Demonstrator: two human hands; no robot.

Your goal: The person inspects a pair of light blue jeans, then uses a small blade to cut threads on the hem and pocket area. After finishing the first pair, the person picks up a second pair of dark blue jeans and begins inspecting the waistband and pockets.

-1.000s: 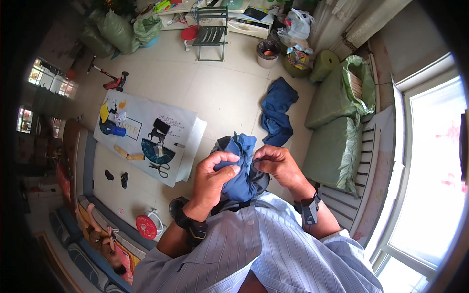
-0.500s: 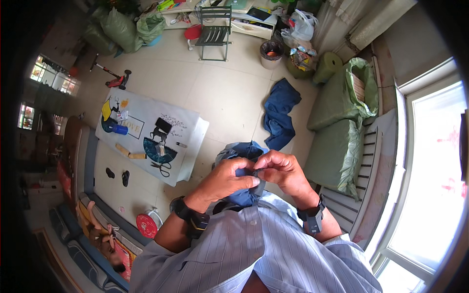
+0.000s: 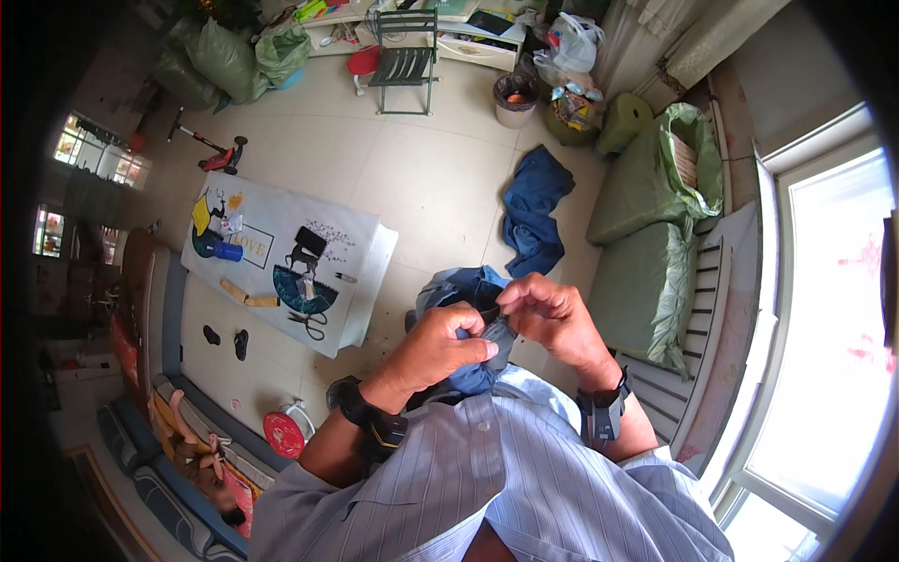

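Note:
A blue denim garment point(image 3: 459, 284) lies bunched over my lap, with a dark opening at its top. My left hand point(image 3: 438, 345) is closed on it, thumb and forefinger pinching a fold of the denim. Just to the right, my right hand point(image 3: 554, 323) has thumb and forefinger pressed together above the garment's edge. Whatever sits in that pinch is too small to name. A short gap separates the two hands' fingertips. Each wrist wears a dark strapped device.
On the left stands a white-covered table point(image 3: 361, 253) with scissors point(image 3: 309, 325) and a phone point(image 3: 309, 242). Denim trousers point(image 3: 536, 215) lie on the floor ahead. Green sacks point(image 3: 641, 295) sit at the right; a folding chair point(image 3: 405, 66) stands far off. Someone lies on the sofa point(image 3: 192, 450).
My right hand has drawn away from my left, up and slightly to the right; their fingertips were together before. The left hand keeps its pinch on the denim.

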